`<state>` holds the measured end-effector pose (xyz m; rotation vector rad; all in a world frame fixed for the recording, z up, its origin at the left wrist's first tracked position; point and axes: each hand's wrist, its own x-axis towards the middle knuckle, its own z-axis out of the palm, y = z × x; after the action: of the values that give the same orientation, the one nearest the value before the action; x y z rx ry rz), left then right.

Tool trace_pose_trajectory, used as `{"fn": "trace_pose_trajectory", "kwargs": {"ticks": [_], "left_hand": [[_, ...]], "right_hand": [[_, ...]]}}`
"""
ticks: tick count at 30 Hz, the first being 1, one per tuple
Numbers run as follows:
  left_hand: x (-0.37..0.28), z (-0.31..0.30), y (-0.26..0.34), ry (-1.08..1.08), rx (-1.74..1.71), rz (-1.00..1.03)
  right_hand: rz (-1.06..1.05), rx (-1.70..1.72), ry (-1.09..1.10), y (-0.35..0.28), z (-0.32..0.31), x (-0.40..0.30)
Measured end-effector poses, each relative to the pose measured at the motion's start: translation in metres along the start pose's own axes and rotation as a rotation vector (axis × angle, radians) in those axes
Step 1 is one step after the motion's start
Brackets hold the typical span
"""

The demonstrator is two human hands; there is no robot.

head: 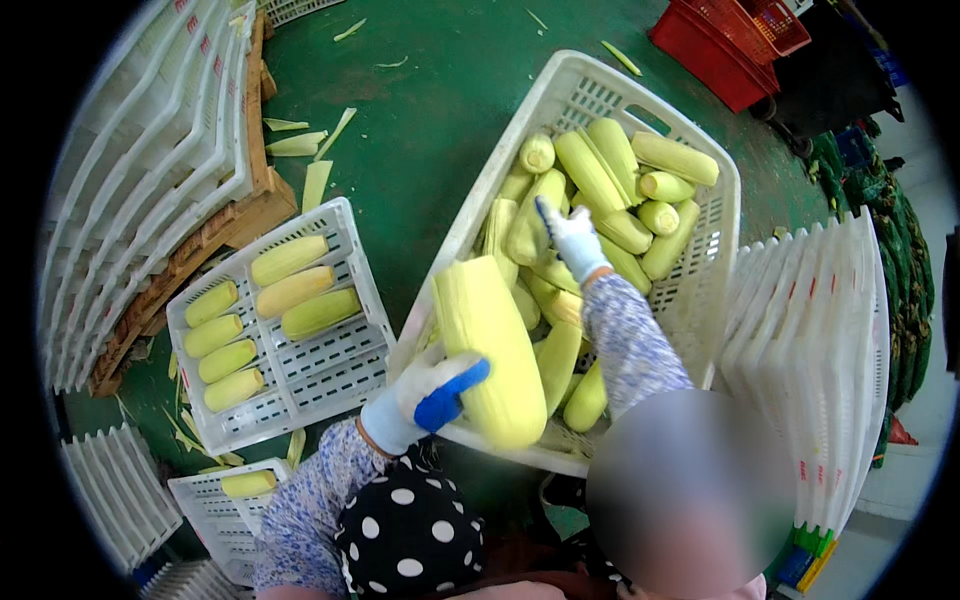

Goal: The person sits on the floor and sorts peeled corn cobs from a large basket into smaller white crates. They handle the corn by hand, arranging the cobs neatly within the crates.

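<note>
My left hand (433, 397), in a white glove with blue fingertips, grips a husked ear of corn (491, 352) above the near left edge of a large white plastic crate (480, 195). Many ears in pale green husks (592, 169) lie piled inside that crate. Over the pile reaches my right hand (571, 232), gloved too, its index finger stretched towards one ear (538, 217); whether it touches that ear I cannot tell. To the left, a shallow white divided tray (382, 322) holds several ears laid in two columns (292, 259).
Stacked white trays rise on a wooden pallet (262, 199) at the left. More white trays (802, 337) stand at the right. Red crates (712, 56) sit at the upper right. Loose husk leaves (316, 180) litter the green floor. A lower tray (217, 510) holds one ear.
</note>
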<state>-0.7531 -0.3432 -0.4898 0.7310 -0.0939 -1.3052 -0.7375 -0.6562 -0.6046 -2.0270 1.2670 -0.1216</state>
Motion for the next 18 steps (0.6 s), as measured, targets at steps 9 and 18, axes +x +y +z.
{"fn": "trace_pose_trajectory", "kwargs": {"ticks": [9,18], "left_hand": [[-0.095,-0.105,0.027,0.146,-0.006,0.5],[-0.107,-0.222,0.003,0.871,2.108,0.134]], "right_hand": [[-0.048,0.917,-0.602,0.054,-0.005,-0.032],[-0.201,0.838,-0.751,-0.034,-0.101,-0.211]]}}
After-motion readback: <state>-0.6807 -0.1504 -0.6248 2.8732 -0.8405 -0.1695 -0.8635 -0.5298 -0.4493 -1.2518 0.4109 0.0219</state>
